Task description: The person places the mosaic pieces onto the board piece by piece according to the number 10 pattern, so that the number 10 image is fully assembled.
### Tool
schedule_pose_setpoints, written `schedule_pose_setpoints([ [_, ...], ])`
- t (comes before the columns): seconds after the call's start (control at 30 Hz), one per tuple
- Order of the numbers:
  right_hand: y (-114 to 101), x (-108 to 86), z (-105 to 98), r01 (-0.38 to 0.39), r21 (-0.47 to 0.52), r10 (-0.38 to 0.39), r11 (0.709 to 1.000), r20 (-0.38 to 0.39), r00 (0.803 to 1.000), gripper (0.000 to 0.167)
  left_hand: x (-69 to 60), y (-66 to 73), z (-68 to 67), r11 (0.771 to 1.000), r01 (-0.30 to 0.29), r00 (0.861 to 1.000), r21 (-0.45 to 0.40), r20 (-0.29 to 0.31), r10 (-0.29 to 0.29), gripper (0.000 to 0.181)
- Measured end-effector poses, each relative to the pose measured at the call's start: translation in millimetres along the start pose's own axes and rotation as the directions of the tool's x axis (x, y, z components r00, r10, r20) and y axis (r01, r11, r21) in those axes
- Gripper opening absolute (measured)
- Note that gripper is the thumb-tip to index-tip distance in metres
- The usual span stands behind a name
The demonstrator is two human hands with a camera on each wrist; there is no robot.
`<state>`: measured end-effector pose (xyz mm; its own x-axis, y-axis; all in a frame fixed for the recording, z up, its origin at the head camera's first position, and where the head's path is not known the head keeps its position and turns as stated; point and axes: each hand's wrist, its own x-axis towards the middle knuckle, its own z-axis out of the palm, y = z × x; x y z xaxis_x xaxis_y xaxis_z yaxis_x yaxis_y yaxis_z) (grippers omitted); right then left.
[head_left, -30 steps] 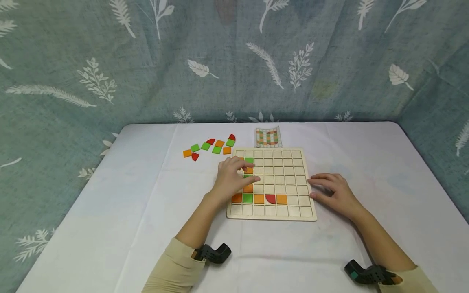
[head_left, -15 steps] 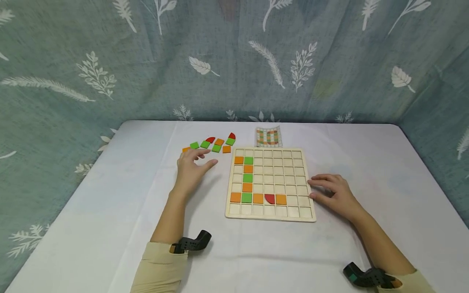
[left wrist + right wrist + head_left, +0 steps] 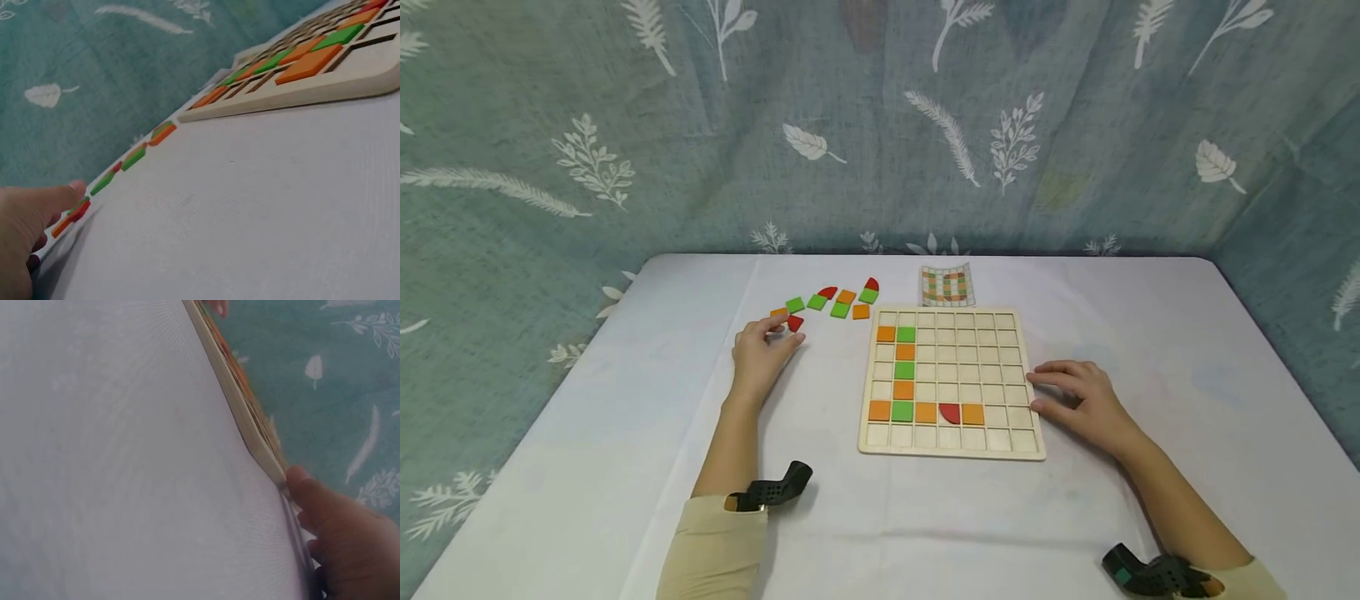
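My left hand (image 3: pixel 758 360) is over the cloth left of the board, its fingertips beside an orange square tile (image 3: pixel 779 313) and a red quarter-round tile (image 3: pixel 795 323). Thumb and fingers stand apart, and I see nothing held between them. The wooden grid board (image 3: pixel 958 446) bears orange and green square tiles along its left side and a lower row, where a red quarter-round tile (image 3: pixel 950 413) also sits. At the board's right edge my right hand (image 3: pixel 1086 404) rests with its fingers loosely bent, fingertips touching or almost touching the rim.
More loose tiles, such as a green square (image 3: pixel 840 310) and an orange square (image 3: pixel 861 312), lie at the board's upper left. A small pattern card (image 3: pixel 947 286) lies just behind the board. The white-covered table (image 3: pixel 955 525) ends at a leaf-patterned curtain (image 3: pixel 880 150).
My left hand has left the board's upper left, where an orange tile now shows, and has moved left to the loose tiles. My right hand has stayed at the board's edge.
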<state>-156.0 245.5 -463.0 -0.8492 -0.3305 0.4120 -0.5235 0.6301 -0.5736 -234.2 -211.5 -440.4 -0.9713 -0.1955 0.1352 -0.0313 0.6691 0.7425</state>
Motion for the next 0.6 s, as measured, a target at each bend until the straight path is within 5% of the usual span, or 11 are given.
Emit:
schedule_pose_setpoints([
  [0.3, -2.2, -2.9, 3.6, 0.008, -0.019, -0.009, 1.0, -0.032, 0.999, 0.037, -2.6, -7.6, 8.2, 0.974, -0.065, 0.998, 0.219, 0.037, 0.059, 0.056],
  [0.6, -3.8, -0.9, 6.2, 0.03, -0.023, -0.032, 0.999, -0.061, 0.998, 0.038, 4.8, -4.5, 11.8, 0.963, -0.037, 0.999, 0.267, 0.029, 0.031, 0.055],
])
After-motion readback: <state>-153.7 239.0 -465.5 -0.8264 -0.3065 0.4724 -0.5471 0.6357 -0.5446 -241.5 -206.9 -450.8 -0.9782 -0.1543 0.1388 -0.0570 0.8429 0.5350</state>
